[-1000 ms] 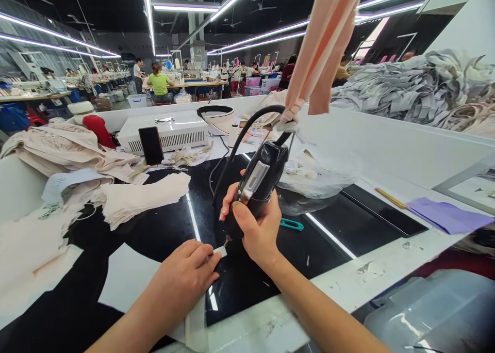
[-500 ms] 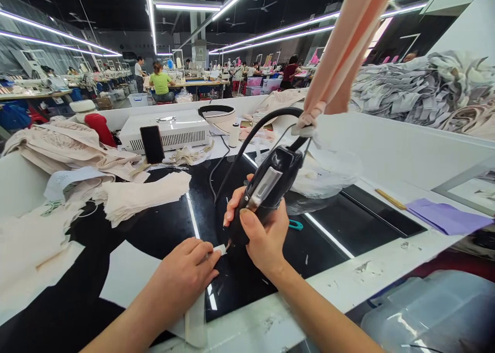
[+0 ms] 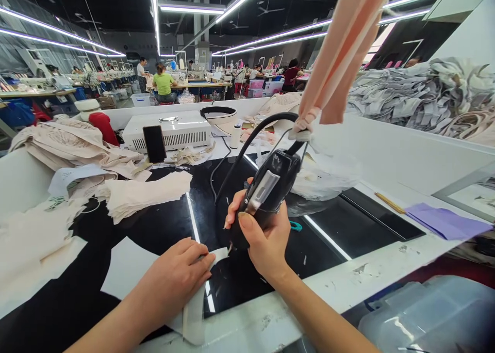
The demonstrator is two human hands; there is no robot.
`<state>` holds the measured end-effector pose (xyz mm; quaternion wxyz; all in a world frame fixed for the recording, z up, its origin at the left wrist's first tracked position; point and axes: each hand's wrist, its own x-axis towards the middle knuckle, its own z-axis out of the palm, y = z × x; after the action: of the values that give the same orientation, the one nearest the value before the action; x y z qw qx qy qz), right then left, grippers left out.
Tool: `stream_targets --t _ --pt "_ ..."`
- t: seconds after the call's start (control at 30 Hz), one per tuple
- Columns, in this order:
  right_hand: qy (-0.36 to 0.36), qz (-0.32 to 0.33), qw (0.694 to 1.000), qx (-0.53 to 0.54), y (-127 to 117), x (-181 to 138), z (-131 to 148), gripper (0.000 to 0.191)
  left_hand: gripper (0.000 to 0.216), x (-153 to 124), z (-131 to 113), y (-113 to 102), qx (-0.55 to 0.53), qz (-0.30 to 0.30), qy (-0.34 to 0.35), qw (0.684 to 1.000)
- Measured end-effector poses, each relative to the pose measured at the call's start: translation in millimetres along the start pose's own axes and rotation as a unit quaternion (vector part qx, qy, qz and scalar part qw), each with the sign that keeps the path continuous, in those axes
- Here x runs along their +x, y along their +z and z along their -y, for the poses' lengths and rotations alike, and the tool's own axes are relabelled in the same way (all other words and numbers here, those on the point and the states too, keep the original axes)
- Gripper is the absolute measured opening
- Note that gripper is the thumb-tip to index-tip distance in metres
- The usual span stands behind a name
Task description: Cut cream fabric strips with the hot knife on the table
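My right hand (image 3: 266, 234) wraps around a black corded power tool (image 3: 273, 175) with a silver lever on its side. The tool leans, and its narrow tip points down at the glossy black tabletop (image 3: 154, 229). A knotted peach fabric strap (image 3: 340, 59) holds the tool up from above. Under the fingers of my left hand (image 3: 185, 270) lies a pale fabric strip (image 3: 193, 317), pressed against the table. One end of it pokes out beyond the fingertips, right by the tool's tip. Whether tip and fabric touch, I cannot tell.
Beige fabric pieces (image 3: 145, 190) lie stacked at the left. Behind them stand a phone (image 3: 153, 144) and a white vented box (image 3: 178, 131). A teal cutter (image 3: 296, 226), purple cloth (image 3: 444, 221) and plastic bag (image 3: 328, 175) are to the right. People work at sewing tables beyond.
My left hand has shifted slightly left and back along the strip, and more of the strip's end now shows. The tool stays in my right hand, nearly in place.
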<state>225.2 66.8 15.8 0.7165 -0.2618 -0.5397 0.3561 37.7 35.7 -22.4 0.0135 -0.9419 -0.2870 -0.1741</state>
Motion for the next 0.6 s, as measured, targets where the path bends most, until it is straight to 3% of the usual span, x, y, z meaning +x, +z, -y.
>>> stream_targets --t 0.6 --pt "-0.023 -0.014 1.000 0.000 4 8 -1 0.027 0.021 -7 -3 8 -0.008 -0.074 0.001 0.997"
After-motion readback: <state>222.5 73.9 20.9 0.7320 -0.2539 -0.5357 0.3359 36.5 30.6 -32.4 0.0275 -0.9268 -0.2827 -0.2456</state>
